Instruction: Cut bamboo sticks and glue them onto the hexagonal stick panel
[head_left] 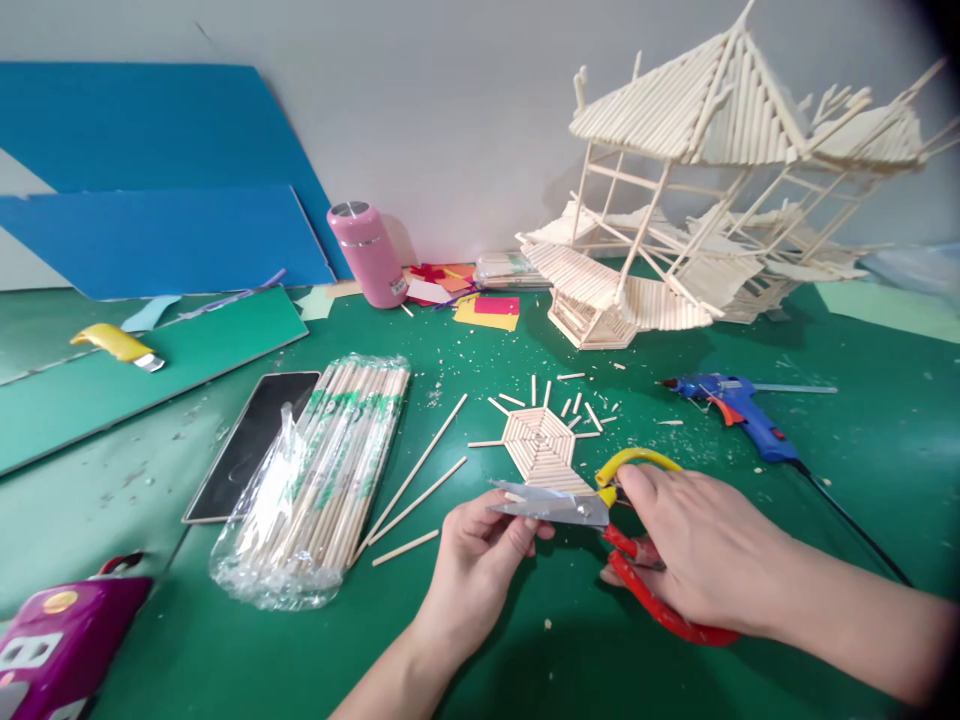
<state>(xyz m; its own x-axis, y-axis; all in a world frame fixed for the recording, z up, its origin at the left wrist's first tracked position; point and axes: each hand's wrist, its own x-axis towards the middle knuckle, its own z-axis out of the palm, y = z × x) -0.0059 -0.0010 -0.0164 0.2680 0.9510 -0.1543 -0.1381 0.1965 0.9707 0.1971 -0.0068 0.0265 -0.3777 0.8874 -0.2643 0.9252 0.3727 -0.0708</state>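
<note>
My right hand (697, 545) grips a pair of scissors (566, 506) with one yellow and one red handle. The blades point left and lie over the fingers of my left hand (487, 550). Those fingers are pinched around a thin wooden stick (514, 497); only a short bit of it shows at the blades, the rest is hidden. Just beyond the scissors lies a flat web-like octagonal panel of sticks (538, 440), with a few stick ends poking outward. Short cut pieces (577, 404) are scattered at its upper right. Loose longer sticks (420, 500) rest left of it.
A clear bag of sticks (337, 450) partly covers a dark phone-like slab (251, 440). At the right lies a blue glue gun (750, 405) with its cord. Behind stand a stick-built pavilion model (675, 200) and a pink flask (367, 255). A yellow cutter (116, 343) is at left.
</note>
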